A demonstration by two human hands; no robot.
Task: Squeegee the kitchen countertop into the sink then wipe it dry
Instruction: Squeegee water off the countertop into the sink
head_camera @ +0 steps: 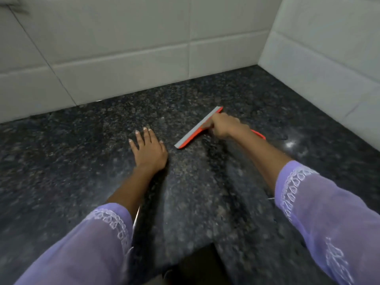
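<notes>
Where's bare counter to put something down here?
Bare: the countertop left of the left hand up to the tiled wall, and the back right corner behind the squeegee. Crowded: the middle, with both hands, the right hand gripping the squeegee.

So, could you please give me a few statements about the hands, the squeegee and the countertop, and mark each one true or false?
1. The right hand grips the orange squeegee. True.
2. The left hand holds a cloth. False: it lies flat and empty on the dark granite countertop.
3. The squeegee's blade rests on the countertop. True.
4. The sink is visible beside the squeegee. False: no sink shows; only the countertop and the white tiled wall are in view.
5. Both arms are bare to the shoulder. False: both wear lilac sleeves with white trim.
</notes>
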